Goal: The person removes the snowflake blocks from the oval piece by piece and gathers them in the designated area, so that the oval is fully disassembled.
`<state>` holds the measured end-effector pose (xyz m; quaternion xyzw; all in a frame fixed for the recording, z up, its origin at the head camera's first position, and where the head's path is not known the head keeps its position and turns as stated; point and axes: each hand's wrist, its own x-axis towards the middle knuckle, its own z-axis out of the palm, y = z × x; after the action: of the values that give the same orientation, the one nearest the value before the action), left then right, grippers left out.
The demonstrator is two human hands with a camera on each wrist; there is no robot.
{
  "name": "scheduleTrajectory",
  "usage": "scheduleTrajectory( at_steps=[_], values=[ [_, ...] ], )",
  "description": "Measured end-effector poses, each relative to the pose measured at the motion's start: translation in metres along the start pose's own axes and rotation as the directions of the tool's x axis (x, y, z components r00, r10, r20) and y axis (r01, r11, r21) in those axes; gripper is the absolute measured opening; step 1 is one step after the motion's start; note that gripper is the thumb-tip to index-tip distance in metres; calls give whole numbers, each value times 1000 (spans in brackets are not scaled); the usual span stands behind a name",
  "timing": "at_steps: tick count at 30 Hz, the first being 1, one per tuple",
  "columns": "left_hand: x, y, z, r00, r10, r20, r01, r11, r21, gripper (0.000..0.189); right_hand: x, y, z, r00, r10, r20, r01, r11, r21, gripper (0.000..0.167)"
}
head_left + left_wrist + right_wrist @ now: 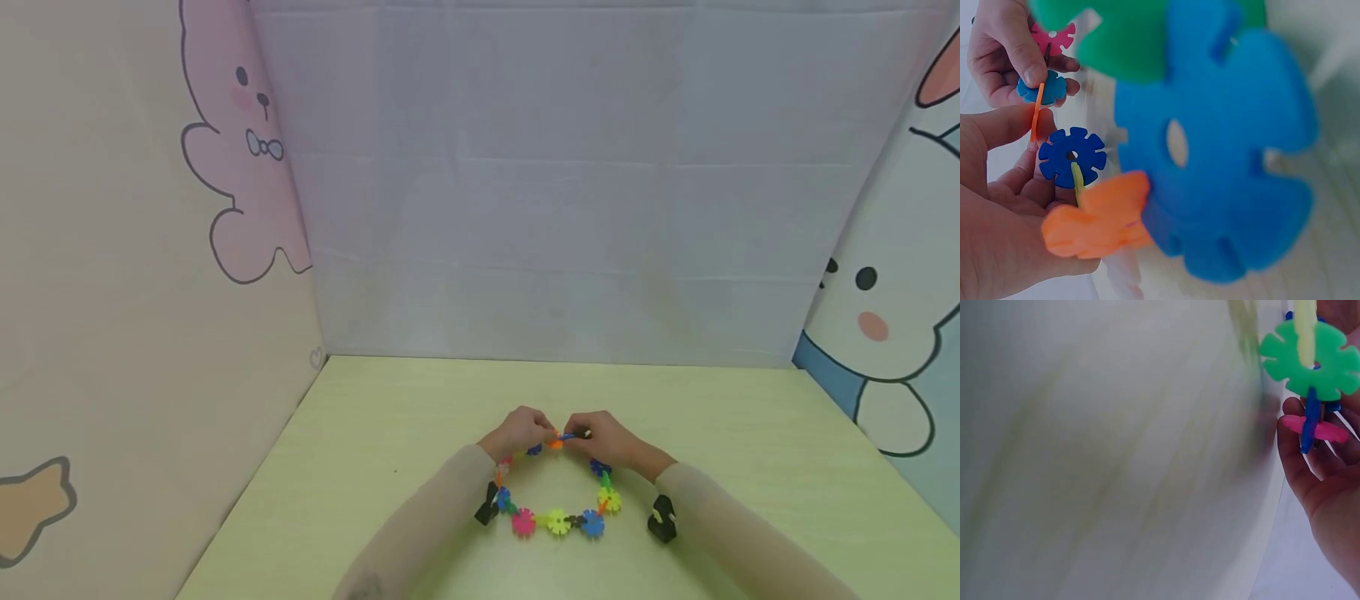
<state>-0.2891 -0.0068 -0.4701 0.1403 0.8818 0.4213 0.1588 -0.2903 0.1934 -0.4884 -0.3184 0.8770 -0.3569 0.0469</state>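
Observation:
A loop of colourful notched plastic snowflake discs stands out over the table, with both hands at its far side. My left hand (523, 429) pinches an orange disc (1037, 115) between thumb and fingers; a dark blue disc (1060, 164) is joined beside it. Opposite, my right hand (603, 439) pinches a light blue disc (1054, 89), which meets the orange one edge to edge. A pink disc (1065, 42) lies within the right hand's fingers. In the right wrist view, a green disc (1300, 359) and a blue disc (1310, 425) hang beside that palm.
Nearest the body, the loop continues with a pink-red disc (523, 522), a yellow disc (558, 522) and a blue disc (592, 523). Black wrist cameras (662, 518) sit under both forearms. The pale table (375, 417) meets a white back sheet (525, 250) and cartoon-printed side walls.

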Motion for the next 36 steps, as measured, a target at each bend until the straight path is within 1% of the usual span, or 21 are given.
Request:
scheduleTrajectory(
  at_steps=[4,6,9,13,19,26,30,33,36],
  values=[
    [1,1,1,1000,-16,3,17,997,-70,11,-1,1,-1,1000,-25,4,25,999,21,7],
    [1,2,1,1000,-20,7,21,993,-113,9,-1,0,-1,1000,-24,8,24,999,32,8],
    [1,1,1,1000,-11,23,14,990,-139,9,-1,1,-1,1000,-10,9,9,999,32,10],
    [2,-2,0,999,8,52,0,988,-157,10,-1,1,0,1000,9,3,-9,999,31,6],
    [4,-2,0,999,14,51,-8,992,-124,8,-1,1,1,1000,-8,-3,8,999,41,6],
    [4,3,1,1000,13,13,-12,996,-84,4,0,2,0,999,-33,-7,33,999,39,6],
    [4,5,1,1000,3,-4,-4,998,-61,3,0,2,-1,999,-44,-2,44,998,46,5],
    [4,6,1,1000,-5,-7,4,999,-54,3,0,2,0,999,-53,-3,53,997,53,3],
    [4,5,1,1000,-5,9,6,999,-43,4,1,2,0,998,-55,-3,55,997,52,4]
  ],
)
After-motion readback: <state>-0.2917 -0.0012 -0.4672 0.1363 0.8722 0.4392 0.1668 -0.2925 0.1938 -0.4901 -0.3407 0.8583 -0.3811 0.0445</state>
